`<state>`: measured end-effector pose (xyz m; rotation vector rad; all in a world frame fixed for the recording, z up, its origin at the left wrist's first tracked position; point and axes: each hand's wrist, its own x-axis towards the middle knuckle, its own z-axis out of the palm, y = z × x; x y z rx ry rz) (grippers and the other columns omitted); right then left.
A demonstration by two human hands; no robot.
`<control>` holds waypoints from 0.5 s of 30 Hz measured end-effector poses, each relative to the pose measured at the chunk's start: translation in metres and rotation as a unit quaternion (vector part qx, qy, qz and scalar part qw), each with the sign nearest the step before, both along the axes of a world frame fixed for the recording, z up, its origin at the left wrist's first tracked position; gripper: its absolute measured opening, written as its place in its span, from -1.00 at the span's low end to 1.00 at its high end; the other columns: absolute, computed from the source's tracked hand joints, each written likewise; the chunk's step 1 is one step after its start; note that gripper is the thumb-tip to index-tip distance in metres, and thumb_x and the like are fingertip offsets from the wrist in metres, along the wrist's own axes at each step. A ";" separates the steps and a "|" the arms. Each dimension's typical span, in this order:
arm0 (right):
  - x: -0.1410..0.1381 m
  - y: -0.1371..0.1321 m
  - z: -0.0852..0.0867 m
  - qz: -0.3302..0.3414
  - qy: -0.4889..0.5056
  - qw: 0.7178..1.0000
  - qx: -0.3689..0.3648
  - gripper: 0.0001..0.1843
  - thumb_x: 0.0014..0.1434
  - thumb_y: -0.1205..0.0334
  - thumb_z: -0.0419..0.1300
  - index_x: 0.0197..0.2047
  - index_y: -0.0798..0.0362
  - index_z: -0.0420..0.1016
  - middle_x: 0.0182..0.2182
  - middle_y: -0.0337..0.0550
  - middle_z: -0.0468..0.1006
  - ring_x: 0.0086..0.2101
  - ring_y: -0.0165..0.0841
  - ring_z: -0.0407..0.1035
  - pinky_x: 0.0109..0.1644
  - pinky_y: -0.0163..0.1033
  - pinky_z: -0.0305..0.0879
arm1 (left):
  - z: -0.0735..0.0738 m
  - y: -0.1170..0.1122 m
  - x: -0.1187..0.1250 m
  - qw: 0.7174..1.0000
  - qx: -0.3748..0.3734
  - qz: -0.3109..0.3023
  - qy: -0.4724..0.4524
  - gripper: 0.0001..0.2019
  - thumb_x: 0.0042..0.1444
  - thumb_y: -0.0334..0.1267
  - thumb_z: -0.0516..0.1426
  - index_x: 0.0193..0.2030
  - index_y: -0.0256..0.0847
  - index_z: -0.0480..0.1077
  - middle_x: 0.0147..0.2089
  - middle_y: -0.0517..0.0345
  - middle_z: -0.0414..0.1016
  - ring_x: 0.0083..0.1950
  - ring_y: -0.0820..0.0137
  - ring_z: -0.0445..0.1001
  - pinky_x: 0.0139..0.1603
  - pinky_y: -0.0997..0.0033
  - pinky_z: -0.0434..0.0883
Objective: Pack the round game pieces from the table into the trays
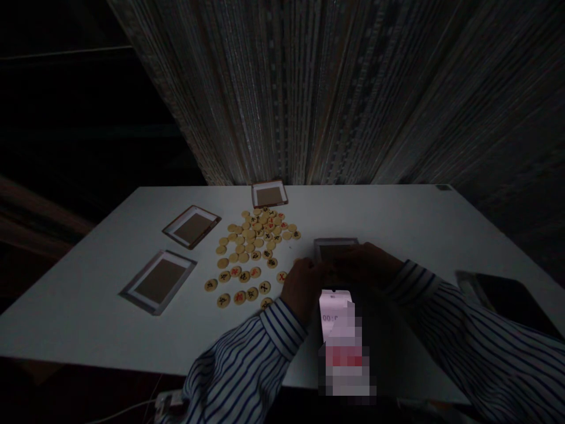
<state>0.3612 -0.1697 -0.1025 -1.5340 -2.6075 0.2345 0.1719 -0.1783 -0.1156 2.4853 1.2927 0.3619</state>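
My left hand point(302, 288) is closed, with its fingers bent toward the near left side of a small shallow box point(336, 241). From the right, my right hand point(371, 262) reaches over that same box, fingers curled together. The fingertips of both hands nearly meet; it is too dark to make out what lies between them. Left of my left hand, round wooden Chinese chess pieces point(249, 233) lie in a loose heap, some showing red or black characters. Several more, such as the red-marked piece point(239, 297), are spread in rough rows nearer to me.
Three more shallow boxes stand on the white table point(97, 318): one at the back point(269, 203), two on the left point(192, 227) point(159, 282). A lit phone point(334, 312) lies below my hands. A dark flat object point(512, 300) is at right. A string curtain point(300, 88) hangs behind.
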 end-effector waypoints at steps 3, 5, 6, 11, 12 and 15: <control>-0.001 0.000 0.002 0.007 -0.011 1.000 -0.020 -0.81 0.14 0.25 0.06 -0.35 0.01 0.51 -0.45 -0.20 0.52 -0.46 -0.46 0.34 -0.42 -0.33 0.14 | 0.001 0.002 0.001 1.000 0.001 -0.007 0.014 -0.71 0.17 -0.34 -0.04 -0.03 -0.15 0.38 -0.32 0.02 0.36 -0.27 0.31 0.33 -0.33 0.42 0.25; -0.001 0.001 0.004 0.013 -0.012 0.999 -0.027 -0.82 0.13 0.26 0.07 -0.34 0.02 0.51 -0.42 -0.20 0.53 -0.44 -0.45 0.35 -0.42 -0.33 0.13 | 0.001 0.003 0.001 1.000 0.000 -0.011 0.021 -0.72 0.17 -0.33 -0.04 -0.04 -0.14 0.39 -0.33 0.02 0.36 -0.28 0.31 0.33 -0.34 0.41 0.25; -0.002 0.001 0.005 0.015 -0.011 0.999 -0.031 -0.82 0.14 0.26 0.06 -0.32 0.02 0.50 -0.41 -0.20 0.53 -0.43 -0.45 0.36 -0.41 -0.33 0.13 | 0.002 0.003 0.001 1.000 -0.001 -0.012 0.025 -0.73 0.17 -0.34 -0.03 -0.05 -0.14 0.40 -0.33 0.02 0.35 -0.28 0.31 0.33 -0.34 0.41 0.26; -0.001 0.002 0.004 0.012 -0.032 0.999 -0.033 -0.80 0.15 0.26 0.04 -0.35 0.04 0.50 -0.38 -0.16 0.54 -0.42 -0.41 0.38 -0.40 -0.31 0.14 | 0.006 0.004 0.003 0.999 -0.017 -0.008 0.043 -0.74 0.16 -0.33 -0.02 -0.07 -0.14 0.41 -0.32 0.01 0.36 -0.27 0.30 0.34 -0.34 0.41 0.27; -0.001 0.002 0.003 0.012 -0.030 0.999 -0.031 -0.80 0.14 0.25 0.05 -0.36 0.04 0.50 -0.38 -0.16 0.54 -0.42 -0.41 0.38 -0.40 -0.31 0.15 | 0.007 0.004 0.003 0.999 -0.019 -0.009 0.045 -0.75 0.16 -0.32 -0.02 -0.08 -0.13 0.41 -0.31 0.01 0.36 -0.27 0.30 0.35 -0.34 0.41 0.27; 0.000 0.001 0.000 0.014 -0.008 1.000 -0.018 -0.78 0.15 0.22 0.04 -0.35 0.01 0.51 -0.39 -0.18 0.55 -0.42 -0.42 0.38 -0.40 -0.33 0.17 | 0.010 0.005 0.004 0.999 -0.022 -0.011 0.047 -0.76 0.17 -0.28 -0.01 -0.10 -0.14 0.41 -0.30 0.00 0.37 -0.26 0.31 0.36 -0.33 0.40 0.30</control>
